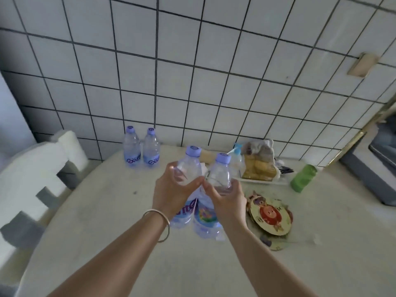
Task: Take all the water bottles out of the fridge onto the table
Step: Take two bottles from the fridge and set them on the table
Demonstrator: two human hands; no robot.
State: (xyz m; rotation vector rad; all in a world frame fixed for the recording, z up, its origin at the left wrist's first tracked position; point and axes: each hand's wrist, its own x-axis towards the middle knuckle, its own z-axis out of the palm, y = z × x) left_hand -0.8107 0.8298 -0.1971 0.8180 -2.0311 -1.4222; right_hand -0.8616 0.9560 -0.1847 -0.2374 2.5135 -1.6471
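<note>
Two clear water bottles with lilac caps stand side by side at the back of the round pale table [107, 211], against the tiled wall: one [131, 147] on the left, one [151, 148] beside it. My left hand [171, 194] is shut on a third water bottle [189, 168], held upright over the table's middle. My right hand [227, 200] grips a fourth water bottle [220, 174] right beside it, the two bottles nearly touching. Whether their bases touch the table I cannot tell. The fridge is out of view.
A tray with bagged snacks [259, 166] lies at the back right, a green container [303, 177] to its right. Round cartoon coasters [271, 217] lie right of my right hand. A white chair [38, 168] stands at the left. A dark appliance [377, 163] sits far right.
</note>
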